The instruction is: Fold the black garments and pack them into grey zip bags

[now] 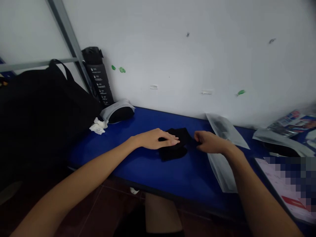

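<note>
A crumpled black cloth point(174, 148), perhaps a folded garment, lies on the blue table top point(138, 174). My left hand point(158, 139) rests flat across its left side, with the fingers pointing right. My right hand point(209, 142) comes in from the right, and its fingertips seem to pinch the cloth's right edge. A translucent plastic bag point(223, 131) lies under and beyond my right hand, with another stretch of clear plastic point(221, 172) nearer the table's front edge.
A large black bag point(41, 121) fills the left side, and a black water bottle point(98, 77) stands against the white wall. A dark pouch point(118, 114) and crumpled tissue point(98, 126) lie on the table. Silver packets point(281, 141) and printed papers point(278, 174) are at right.
</note>
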Available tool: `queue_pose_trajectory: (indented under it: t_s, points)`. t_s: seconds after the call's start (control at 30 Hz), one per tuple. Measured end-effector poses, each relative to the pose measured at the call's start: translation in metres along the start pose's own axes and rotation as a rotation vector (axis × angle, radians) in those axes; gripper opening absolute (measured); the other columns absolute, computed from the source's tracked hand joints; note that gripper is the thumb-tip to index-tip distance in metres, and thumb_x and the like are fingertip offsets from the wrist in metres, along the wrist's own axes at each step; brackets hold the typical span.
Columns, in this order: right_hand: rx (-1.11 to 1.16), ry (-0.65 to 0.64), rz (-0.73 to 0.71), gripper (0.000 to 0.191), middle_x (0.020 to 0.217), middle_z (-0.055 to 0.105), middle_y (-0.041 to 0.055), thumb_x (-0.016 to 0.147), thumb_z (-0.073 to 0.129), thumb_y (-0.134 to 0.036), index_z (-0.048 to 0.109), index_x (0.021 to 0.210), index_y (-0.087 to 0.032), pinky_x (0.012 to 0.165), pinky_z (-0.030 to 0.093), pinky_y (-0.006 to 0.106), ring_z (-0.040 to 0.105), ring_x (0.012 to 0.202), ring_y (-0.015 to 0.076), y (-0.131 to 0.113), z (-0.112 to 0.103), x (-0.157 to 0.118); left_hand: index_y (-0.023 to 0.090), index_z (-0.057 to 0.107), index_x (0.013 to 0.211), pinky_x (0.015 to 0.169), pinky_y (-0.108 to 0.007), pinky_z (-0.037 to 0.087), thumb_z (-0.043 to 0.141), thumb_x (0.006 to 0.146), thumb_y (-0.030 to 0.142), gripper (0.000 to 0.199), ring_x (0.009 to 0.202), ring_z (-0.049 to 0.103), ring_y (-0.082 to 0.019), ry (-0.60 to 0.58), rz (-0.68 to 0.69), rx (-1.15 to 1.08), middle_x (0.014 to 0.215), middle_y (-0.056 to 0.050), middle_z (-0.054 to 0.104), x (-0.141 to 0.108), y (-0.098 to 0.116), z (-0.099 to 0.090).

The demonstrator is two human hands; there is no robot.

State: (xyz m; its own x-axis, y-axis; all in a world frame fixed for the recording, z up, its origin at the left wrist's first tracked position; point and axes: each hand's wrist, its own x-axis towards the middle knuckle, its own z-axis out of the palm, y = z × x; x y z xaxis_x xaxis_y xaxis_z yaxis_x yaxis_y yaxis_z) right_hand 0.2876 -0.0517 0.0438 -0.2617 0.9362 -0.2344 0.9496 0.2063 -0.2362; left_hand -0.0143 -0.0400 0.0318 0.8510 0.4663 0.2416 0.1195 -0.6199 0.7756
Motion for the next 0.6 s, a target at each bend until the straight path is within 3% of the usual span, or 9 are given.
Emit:
queue_pose_trajectory:
  t_s: [0.17, 0.3, 0.43, 0.5, 0.6]
  points:
    - [0.075, 0.175, -0.121, 0.031, 0.064, 0.045, -0.0061, 0.057, 0.058, -0.009, 0.036, 0.072, -0.026, 0.056, 0.027, 0.03, 0.041, 0.06, 0.0141, -0.011, 0.0, 0.001, 0.034, 0.077, 0.13, 0.12, -0.04, 0.049, 0.062, 0.102, 0.056, 0.039, 0.138, 0.063, -0.026, -0.004, -0.007, -0.034, 0.139, -0.001, 0.072, -0.001, -0.001, -0.001]
    - [0.255, 0.289, -0.299, 0.028, 0.066, 0.044, -0.007, 0.062, 0.058, -0.012, 0.038, 0.076, -0.026, 0.057, 0.028, 0.029, 0.04, 0.061, 0.0133, -0.026, 0.004, -0.001, 0.027, 0.083, 0.119, 0.11, -0.038, 0.055, 0.059, 0.101, 0.06, 0.044, 0.124, 0.072, -0.029, 0.022, -0.088, -0.099, 0.124, -0.003, 0.079, -0.002, 0.004, -0.001]
    - [0.468, 0.346, -0.409, 0.026, 0.069, 0.044, -0.0071, 0.068, 0.059, -0.013, 0.04, 0.08, -0.026, 0.057, 0.032, 0.027, 0.043, 0.06, 0.0121, -0.047, 0.01, -0.005, 0.02, 0.082, 0.112, 0.097, -0.036, 0.058, 0.061, 0.101, 0.057, 0.044, 0.107, 0.077, -0.026, 0.198, -0.109, -0.156, 0.111, -0.008, 0.082, 0.003, 0.003, 0.006]
    - [0.483, 0.411, -0.47, 0.025, 0.07, 0.045, -0.0066, 0.069, 0.059, -0.011, 0.042, 0.079, -0.025, 0.058, 0.035, 0.026, 0.044, 0.06, 0.0123, -0.057, 0.013, -0.006, 0.018, 0.075, 0.123, 0.09, -0.035, 0.059, 0.068, 0.098, 0.053, 0.043, 0.098, 0.077, -0.023, 0.314, -0.095, -0.21, 0.107, -0.01, 0.081, 0.006, -0.001, 0.01]
    - [0.426, 0.535, -0.624, 0.025, 0.078, 0.051, -0.0035, 0.07, 0.057, -0.005, 0.048, 0.084, -0.025, 0.062, 0.041, 0.027, 0.049, 0.066, 0.0138, -0.069, 0.019, -0.005, 0.021, 0.055, 0.146, 0.081, -0.032, 0.058, 0.075, 0.094, 0.049, 0.063, 0.087, 0.075, -0.019, 0.421, -0.087, -0.291, 0.101, -0.007, 0.077, 0.01, -0.009, 0.014]
